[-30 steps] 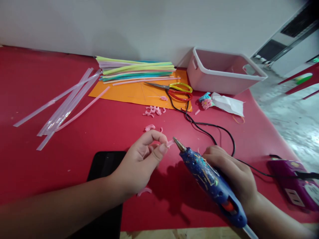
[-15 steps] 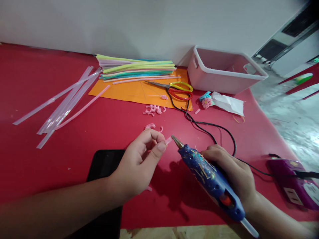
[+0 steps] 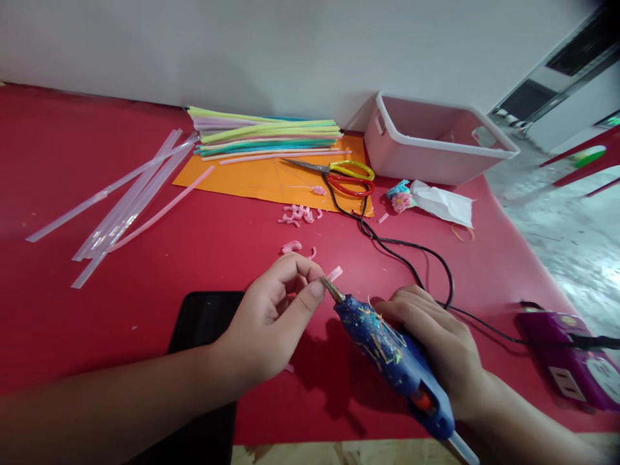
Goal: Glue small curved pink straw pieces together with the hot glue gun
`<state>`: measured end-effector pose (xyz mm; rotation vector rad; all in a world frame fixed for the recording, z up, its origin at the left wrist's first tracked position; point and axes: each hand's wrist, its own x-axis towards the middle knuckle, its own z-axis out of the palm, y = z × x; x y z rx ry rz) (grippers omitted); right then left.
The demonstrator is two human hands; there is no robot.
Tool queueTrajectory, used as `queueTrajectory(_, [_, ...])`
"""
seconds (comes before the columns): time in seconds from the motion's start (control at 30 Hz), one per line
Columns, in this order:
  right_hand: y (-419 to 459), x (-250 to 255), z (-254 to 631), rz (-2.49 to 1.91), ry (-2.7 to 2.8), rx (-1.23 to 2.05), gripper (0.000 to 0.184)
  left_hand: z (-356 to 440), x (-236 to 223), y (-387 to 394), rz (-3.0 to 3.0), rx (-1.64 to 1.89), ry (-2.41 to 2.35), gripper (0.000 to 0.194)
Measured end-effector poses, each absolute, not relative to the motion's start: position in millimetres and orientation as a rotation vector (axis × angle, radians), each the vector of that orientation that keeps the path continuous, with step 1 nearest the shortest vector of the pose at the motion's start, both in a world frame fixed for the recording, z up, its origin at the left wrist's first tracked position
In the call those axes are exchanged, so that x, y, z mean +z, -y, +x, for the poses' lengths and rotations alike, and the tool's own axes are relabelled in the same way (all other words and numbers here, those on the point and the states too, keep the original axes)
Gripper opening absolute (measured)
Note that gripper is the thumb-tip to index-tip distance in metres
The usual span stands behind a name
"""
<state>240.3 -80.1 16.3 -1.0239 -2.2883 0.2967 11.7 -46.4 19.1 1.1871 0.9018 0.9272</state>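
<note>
Between thumb and forefinger, my left hand (image 3: 276, 316) pinches a short piece of pink pipe cleaner (image 3: 335, 274), whose free end points up and right. My right hand (image 3: 436, 342) is wrapped round a blue hot glue gun (image 3: 392, 355) with stringy dried glue on its body. The metal nozzle of the gun is right at the pink piece, close to my left thumb; whether they touch I cannot tell. A clear glue stick (image 3: 462, 447) sticks out of the gun's back end. Small curled pink pieces (image 3: 291, 247) lie just beyond my left hand.
Behind are pipe cleaners (image 3: 266, 139), orange paper (image 3: 232, 181), scissors (image 3: 349, 177) and a pink bin (image 3: 436, 155). Clear glue sticks (image 3: 130, 200) lie left, a black phone (image 3: 203, 323) under my left forearm. The black cord (image 3: 440, 258) runs near a purple power strip (image 3: 566, 361).
My right hand has brought the glue gun left and slightly down, so its nozzle now sits at the pink piece near my left thumb. My left hand keeps its pinch.
</note>
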Motion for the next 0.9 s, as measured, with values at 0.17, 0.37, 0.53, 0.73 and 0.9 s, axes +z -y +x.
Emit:
queueTrajectory(0.17, [82,16,243,-1.084,2.213,0.275,0.014,11,18,47,1.18,0.933,-0.898,0.018])
queueTrajectory(0.37, [80,15,243,-1.113,2.22,0.287,0.013,11,18,48,1.195,0.945,-0.908,0.018])
queueTrajectory(0.53, [79,17,240,-1.03,2.267,0.29,0.018,10,20,48,1.228,0.945,-0.914,0.017])
queueTrajectory(0.73, [82,14,248,-1.068,2.195,0.363,0.012,13,18,47,1.236,0.94,-0.995,0.017])
queueTrajectory(0.9, [82,8,257,-1.31,2.108,0.205,0.018,6,29,36,1.365,0.812,-1.091,0.019])
